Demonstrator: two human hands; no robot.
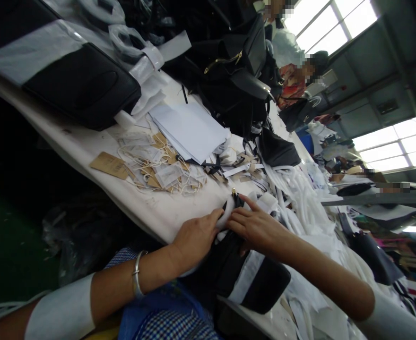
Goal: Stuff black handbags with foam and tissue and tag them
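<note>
A black bag (272,283) lies at the table's edge, close against my body, with a band of translucent wrapping (247,274) around it. Its handle (225,213) is covered in white padding, and a small gold-coloured metal piece (233,191) shows at the top. My left hand (195,240) is closed on the padded handle from the left, thumb along it. From the right, my right hand (257,231) grips the same handle with curled fingers, its index finger reaching toward the metal piece. The fingertips are partly hidden.
Paper tags with strings (158,165) and white sheets (190,130) lie beyond my hands. A partly wrapped black bag (83,87) sits left, more black bags (225,89) behind. White padding strips (300,212) are heaped right. A person in a patterned red top (291,85) is farther back.
</note>
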